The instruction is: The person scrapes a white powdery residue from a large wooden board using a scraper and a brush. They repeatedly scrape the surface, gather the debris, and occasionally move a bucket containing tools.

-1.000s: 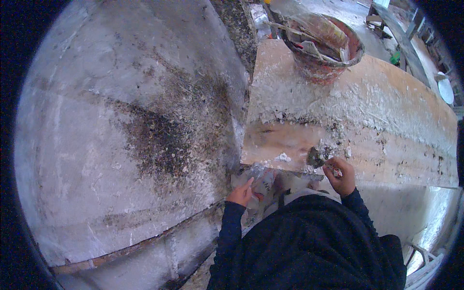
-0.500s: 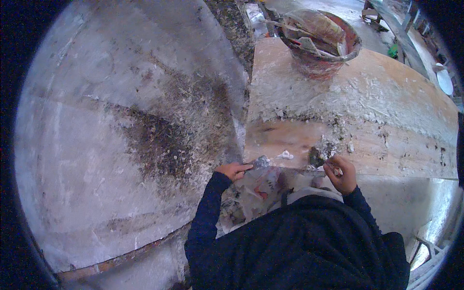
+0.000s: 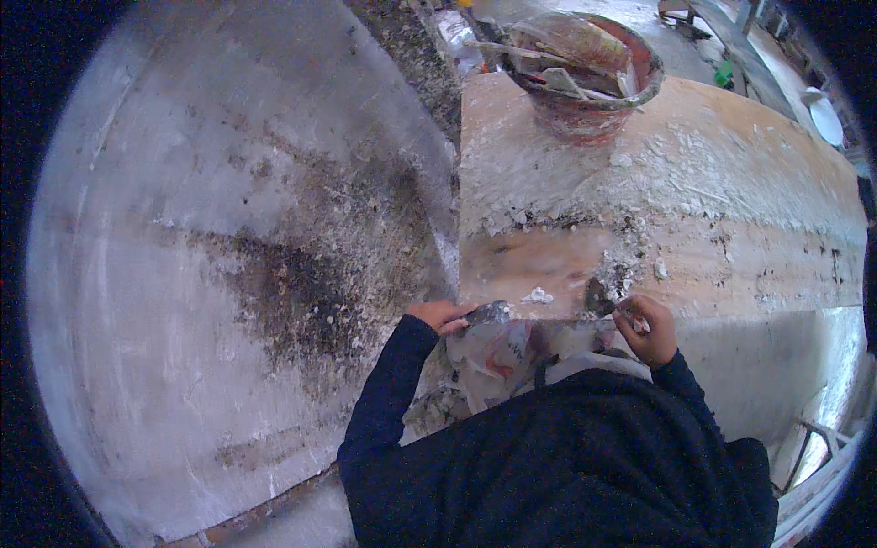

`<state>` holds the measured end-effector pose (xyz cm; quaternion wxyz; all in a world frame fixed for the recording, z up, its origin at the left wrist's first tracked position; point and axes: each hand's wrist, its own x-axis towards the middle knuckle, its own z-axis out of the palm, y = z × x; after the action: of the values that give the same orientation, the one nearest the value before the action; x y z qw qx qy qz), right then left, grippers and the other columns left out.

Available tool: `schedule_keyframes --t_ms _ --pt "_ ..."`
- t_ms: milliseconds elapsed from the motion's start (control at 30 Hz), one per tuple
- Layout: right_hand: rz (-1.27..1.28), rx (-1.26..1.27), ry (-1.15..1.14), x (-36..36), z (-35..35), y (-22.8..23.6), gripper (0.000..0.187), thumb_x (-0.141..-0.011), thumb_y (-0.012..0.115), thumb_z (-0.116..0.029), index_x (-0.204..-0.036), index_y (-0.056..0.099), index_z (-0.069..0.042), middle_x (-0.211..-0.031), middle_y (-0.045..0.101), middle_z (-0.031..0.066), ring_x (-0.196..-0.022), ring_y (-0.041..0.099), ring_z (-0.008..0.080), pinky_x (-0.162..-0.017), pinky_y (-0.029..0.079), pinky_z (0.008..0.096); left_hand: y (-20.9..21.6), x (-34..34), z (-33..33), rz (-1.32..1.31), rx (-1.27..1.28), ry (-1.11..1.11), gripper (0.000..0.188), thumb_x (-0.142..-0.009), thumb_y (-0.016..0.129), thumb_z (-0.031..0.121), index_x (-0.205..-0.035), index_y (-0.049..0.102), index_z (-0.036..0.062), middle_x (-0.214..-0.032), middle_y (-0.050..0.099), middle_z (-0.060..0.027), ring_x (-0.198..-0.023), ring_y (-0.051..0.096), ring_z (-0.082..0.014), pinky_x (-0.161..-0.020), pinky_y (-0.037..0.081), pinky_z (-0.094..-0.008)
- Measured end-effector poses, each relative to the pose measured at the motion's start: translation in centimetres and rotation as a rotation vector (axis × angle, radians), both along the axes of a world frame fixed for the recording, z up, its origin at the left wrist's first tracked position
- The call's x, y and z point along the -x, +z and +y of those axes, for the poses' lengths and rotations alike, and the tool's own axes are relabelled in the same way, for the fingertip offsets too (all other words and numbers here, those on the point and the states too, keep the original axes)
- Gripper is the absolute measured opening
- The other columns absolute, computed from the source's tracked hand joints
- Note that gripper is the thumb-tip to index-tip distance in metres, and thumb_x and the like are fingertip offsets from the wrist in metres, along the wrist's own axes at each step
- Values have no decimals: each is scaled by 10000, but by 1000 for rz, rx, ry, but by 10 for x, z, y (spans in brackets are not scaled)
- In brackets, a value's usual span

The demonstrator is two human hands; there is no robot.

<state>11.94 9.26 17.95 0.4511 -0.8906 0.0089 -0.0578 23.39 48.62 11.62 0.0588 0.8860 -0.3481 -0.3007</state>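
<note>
My left hand (image 3: 441, 317) is closed around a putty knife (image 3: 490, 313), whose grey blade has white paste at its tip and lies near the front edge of the wooden board (image 3: 530, 256). My right hand (image 3: 647, 331) grips a second putty knife (image 3: 599, 297) with a dark, stained blade resting on the board; its handle is mostly hidden by my fingers. Between the two blades a small lump of white paste (image 3: 538, 296) lies on the wood. Dried white and dark crumbs (image 3: 628, 260) are scattered just beyond the right blade.
A reddish bucket (image 3: 585, 119) holding sticks and scraps stands at the board's far side. On the left spreads a large grey sheet (image 3: 174, 301) with dark, crumbly stains. A crumpled plastic bag (image 3: 484, 361) is below the board's front edge. Farther right are a white round object (image 3: 826, 119) and a green item (image 3: 724, 73).
The left putty knife has turned, so its blade now looks narrower and darker, farther from the white lump. My right hand has barely moved. The whole view has shifted slightly.
</note>
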Motion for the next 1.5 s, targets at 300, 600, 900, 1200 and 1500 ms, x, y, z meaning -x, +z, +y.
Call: schedule_keyframes --t_ms 300,600,900,1200,1500 --pt "13 13 -30 9 -13 -3 107 -750 631 -135 -806 573 -65 -723 574 120 -649 573 280 -578 452 327 -2 0 4 -73 34 -46 399 -859 459 441 -1252 426 380 -890 590 -87 -783 587 -286 -674 490 -374" --pt "-24 22 -17 6 -17 5 111 -750 621 -137 -815 575 -60 -727 565 122 -644 568 288 -574 451 342 -18 -6 10 72 -34 -10 411 -866 460 423 -1261 442 312 -1044 592 -81 -918 582 -268 -737 480 -348" --pt "-17 32 11 6 -20 3 111 -744 622 -132 -807 571 -56 -719 572 114 -663 568 291 -582 452 345 -37 18 -13 -86 231 53 431 -868 454 427 -1282 413 315 -949 598 -108 -873 584 -275 -741 471 -363" --pt "-10 12 9 9 -19 3 127 -745 628 -143 -819 574 -54 -736 583 124 -671 578 296 -590 457 346 2 24 -27 -22 -22 63 453 -859 452 457 -1294 368 363 -921 573 -92 -813 586 -286 -652 484 -380" --pt "-11 -18 -16 16 -25 -6 143 -750 630 -152 -846 587 -56 -754 590 129 -676 589 292 -593 465 338 -18 25 14 -70 17 23 437 -863 452 441 -1288 373 377 -861 581 -87 -741 600 -279 -628 496 -368"
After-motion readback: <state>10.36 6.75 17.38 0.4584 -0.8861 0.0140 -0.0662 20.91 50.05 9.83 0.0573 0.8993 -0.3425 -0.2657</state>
